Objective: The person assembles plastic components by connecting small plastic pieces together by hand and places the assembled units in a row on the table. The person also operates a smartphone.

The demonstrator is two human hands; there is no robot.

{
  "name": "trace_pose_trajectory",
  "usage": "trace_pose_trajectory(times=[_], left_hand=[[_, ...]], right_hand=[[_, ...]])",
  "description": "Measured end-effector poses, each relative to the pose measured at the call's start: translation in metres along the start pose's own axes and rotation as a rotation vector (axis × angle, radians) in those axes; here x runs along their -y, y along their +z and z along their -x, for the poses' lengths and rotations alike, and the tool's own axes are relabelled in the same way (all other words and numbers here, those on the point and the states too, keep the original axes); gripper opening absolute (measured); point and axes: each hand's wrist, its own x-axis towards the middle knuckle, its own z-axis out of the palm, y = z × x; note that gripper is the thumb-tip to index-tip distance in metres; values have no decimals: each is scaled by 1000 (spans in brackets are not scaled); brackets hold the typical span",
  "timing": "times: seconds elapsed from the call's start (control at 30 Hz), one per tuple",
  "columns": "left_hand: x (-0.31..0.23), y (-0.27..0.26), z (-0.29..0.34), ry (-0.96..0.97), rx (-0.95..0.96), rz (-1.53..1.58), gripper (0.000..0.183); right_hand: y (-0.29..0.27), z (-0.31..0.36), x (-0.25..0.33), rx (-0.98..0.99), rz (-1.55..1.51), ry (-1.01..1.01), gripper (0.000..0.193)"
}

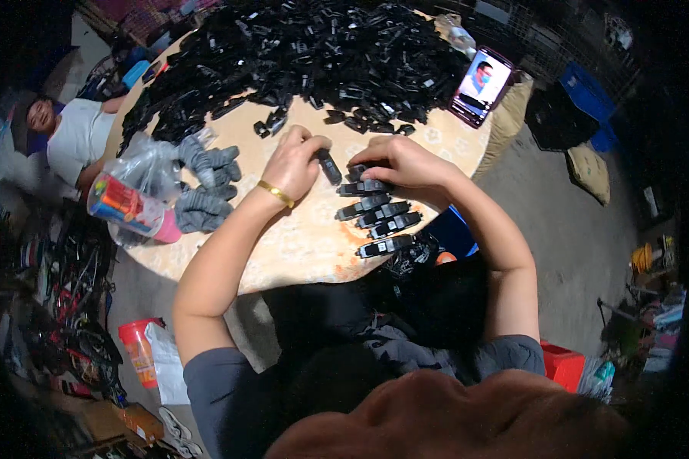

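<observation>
Head view is showing the left hand (295,162) pinching one end of a black plastic piece (330,168) over the pale table (283,245). The right hand (407,162) is curling over the top of a staggered column of black parts (385,246); whether it is gripping one, I cannot tell. Grey gloves (199,211) are lying leftward.

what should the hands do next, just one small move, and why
Probably bring the black piece at the left hand's fingertips rightward to the row of similar pieces: it sits apart, just left of the row's far end, and the right hand is already there, fingers on the pieces.
</observation>
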Motion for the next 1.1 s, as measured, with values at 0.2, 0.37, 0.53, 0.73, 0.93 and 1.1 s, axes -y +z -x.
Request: trace_pose_trajectory(times=[0.2, 0.37, 0.53, 0.73, 0.93, 1.1], left_hand=[[-8, -6, -6, -45, 104, 4, 22], [-19, 1, 0, -112, 95, 65, 19], [-19, -1, -2, -208, 120, 149, 19], [-19, 7, -6, -196, 131, 307, 17], [-11, -7, -14, -119, 367, 401, 16], [30, -5, -46, -447, 91, 494, 21]], right_hand=[[1, 8, -8, -135, 163, 26, 27], [0, 4, -10, -193, 263, -30, 25], [-2, -1, -3, -177, 448, -37, 21], [10, -12, -12, -167, 292, -162, 23], [10, -9, -18, -105, 156, -109, 22], [20, -22, -26, -417, 424, -35, 23]])
